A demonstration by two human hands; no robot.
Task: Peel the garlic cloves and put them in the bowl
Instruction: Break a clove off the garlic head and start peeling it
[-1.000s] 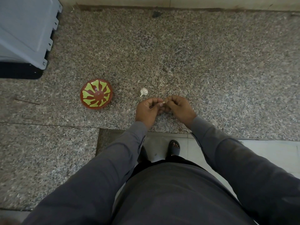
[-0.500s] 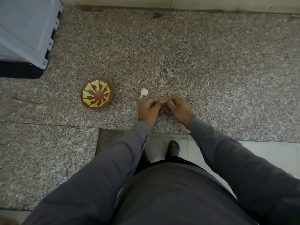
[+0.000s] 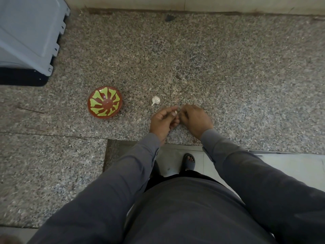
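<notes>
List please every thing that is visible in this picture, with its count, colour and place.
bowl: one, red-brown with green pattern, on the counter, left of the hands.
garlic bulb: one, white, on the counter between the bowl and the hands, apart from both.
clove: one small pale piece, pinched between the fingertips of both hands; mostly hidden.
counter: one, speckled grey-brown granite, fills most of the view.
bin: one, grey over a dark base, top left corner.
wall: pale, along the top edge.
floor: light tiles, below the counter edge.
sandal: one, dark, on the floor.
sleeves: two, grey.
left hand: holds the clove.
right hand: fingers curled at the clove.
</notes>
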